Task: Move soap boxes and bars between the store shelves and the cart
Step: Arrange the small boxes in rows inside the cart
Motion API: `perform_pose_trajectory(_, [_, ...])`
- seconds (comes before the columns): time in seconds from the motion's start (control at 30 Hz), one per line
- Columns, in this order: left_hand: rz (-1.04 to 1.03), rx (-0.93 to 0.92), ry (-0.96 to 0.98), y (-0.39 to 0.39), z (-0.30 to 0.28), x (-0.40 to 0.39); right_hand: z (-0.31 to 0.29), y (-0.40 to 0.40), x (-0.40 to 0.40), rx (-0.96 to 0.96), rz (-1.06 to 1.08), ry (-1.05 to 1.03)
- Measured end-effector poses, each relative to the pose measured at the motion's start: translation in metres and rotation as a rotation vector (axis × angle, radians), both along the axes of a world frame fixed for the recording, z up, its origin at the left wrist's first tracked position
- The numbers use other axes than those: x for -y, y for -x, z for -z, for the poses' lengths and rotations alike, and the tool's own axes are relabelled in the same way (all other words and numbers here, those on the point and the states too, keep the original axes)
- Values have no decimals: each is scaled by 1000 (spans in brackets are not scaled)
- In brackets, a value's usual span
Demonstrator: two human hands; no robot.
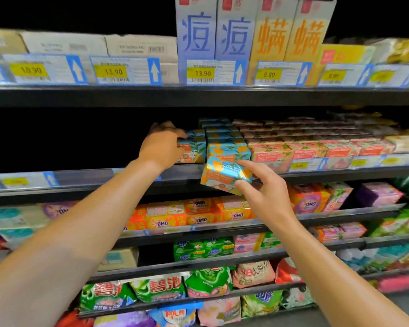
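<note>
My right hand (265,192) pinches a blue and orange soap box (224,174) between thumb and fingers, tilted, just in front of the second shelf's edge (85,179). My left hand (162,147) reaches onto that shelf and grips a teal and orange soap box (195,147) at the left end of the stacked row. More blue and orange soap boxes (227,138) are stacked right beside it, with pink soap boxes (300,147) further right. The cart is out of sight.
The second shelf is dark and bare left of my left hand. Tall blue and orange cartons (253,36) stand on the top shelf above price tags. Lower shelves hold orange OMO soap packs (198,214), green packs and detergent bags (156,290).
</note>
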State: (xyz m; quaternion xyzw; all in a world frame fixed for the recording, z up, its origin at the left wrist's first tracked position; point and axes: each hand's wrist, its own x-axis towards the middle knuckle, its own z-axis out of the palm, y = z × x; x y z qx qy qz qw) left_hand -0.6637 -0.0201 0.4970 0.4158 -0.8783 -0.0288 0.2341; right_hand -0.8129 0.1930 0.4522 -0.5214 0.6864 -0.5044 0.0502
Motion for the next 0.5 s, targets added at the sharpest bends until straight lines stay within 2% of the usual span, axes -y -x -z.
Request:
perform_pose_trajectory(0.3, [-101, 4, 0, 8, 2, 1, -4, 9, 4, 4, -66, -17])
perform_pose_trajectory(0.5, [-92, -1, 40, 11, 2, 1, -6, 7, 1, -9, -86, -4])
